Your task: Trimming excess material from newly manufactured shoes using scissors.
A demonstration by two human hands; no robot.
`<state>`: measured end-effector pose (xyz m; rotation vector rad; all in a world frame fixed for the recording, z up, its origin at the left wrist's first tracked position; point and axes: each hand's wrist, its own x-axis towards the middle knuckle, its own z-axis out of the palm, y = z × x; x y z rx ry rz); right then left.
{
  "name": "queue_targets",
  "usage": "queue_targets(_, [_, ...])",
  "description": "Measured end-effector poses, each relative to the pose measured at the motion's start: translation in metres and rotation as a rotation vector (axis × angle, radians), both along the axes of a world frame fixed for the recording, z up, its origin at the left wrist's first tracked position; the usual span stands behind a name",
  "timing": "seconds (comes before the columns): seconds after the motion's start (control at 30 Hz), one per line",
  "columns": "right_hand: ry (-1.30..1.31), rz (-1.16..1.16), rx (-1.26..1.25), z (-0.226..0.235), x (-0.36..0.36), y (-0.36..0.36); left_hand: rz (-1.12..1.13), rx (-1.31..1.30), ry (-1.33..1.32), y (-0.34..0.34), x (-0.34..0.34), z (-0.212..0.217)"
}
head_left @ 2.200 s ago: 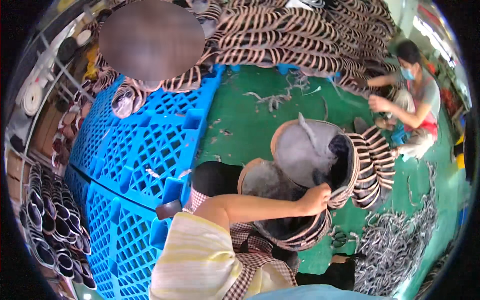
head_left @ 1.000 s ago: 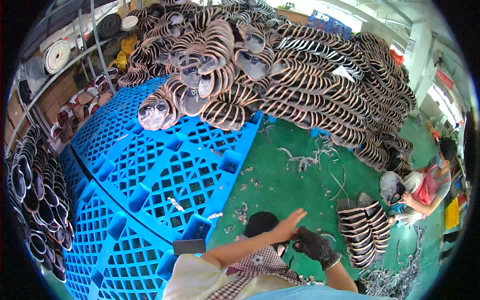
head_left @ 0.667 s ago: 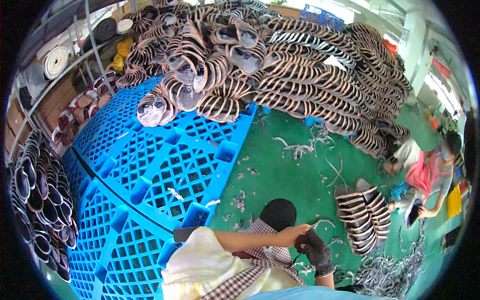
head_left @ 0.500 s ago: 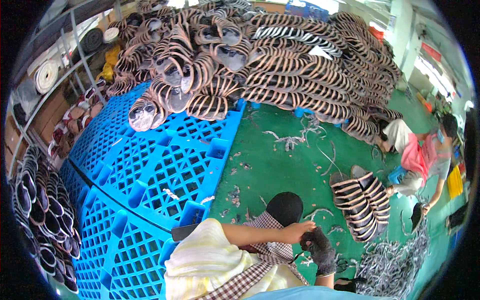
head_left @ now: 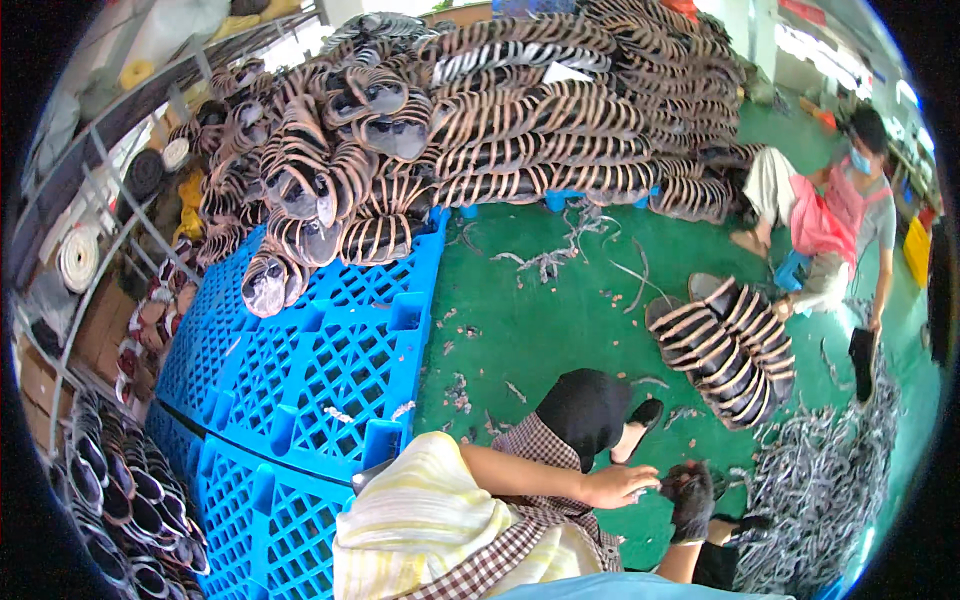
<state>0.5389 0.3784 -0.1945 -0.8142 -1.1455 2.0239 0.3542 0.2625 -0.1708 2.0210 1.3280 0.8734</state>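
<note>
Bare, my left hand [head_left: 618,487] reaches across my lap with its fingers stretched out and nothing visible in them. Close to its fingertips is my right hand [head_left: 690,503], in a dark glove, with a small gap between the two. The gloved fingers point upward, slightly bent and seemingly apart; I make out nothing held in them. Beneath my forearms lie a checked apron [head_left: 545,450] and a pale yellow-striped cloth [head_left: 430,515]. Ahead on the green floor rest rows of dark shoe soles with pale edges [head_left: 720,350], packed side by side.
Blue plastic pallets [head_left: 340,375] cover the left floor. Behind them rises a high pile of striped sole rows [head_left: 540,120]. Grey scrap strips [head_left: 825,480] heap at the right. A seated co-worker [head_left: 835,215] holds a dark shoe-shaped piece [head_left: 862,362]. Metal racking [head_left: 110,185] stands left.
My hands have parted slightly from touching, and the left fingers have straightened. The view has shifted, and my dark shoe now shows. The co-worker's dark piece now hangs lengthwise.
</note>
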Motion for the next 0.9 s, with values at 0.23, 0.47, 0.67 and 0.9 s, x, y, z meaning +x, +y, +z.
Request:
queue_targets(0.23, [-1.12,-0.019,0.909,-0.107,0.086,0.096,-0.112,-0.049,0.021,0.032,-0.01,0.042])
queue_targets(0.47, [-1.463,-0.065,0.18,-0.162,0.123,0.123,-0.22,-0.416,-0.13,0.066,0.019,0.005])
queue_targets(0.67, [-1.446,-0.497,-0.041,-0.255,0.086,0.171,-0.196,-0.599,-0.115,0.065,-0.006,-0.002])
queue_targets(0.9, [-1.957,-0.417,-0.01,-0.34,0.096,0.206,-0.205,-0.703,-0.203,0.093,-0.014,-0.006])
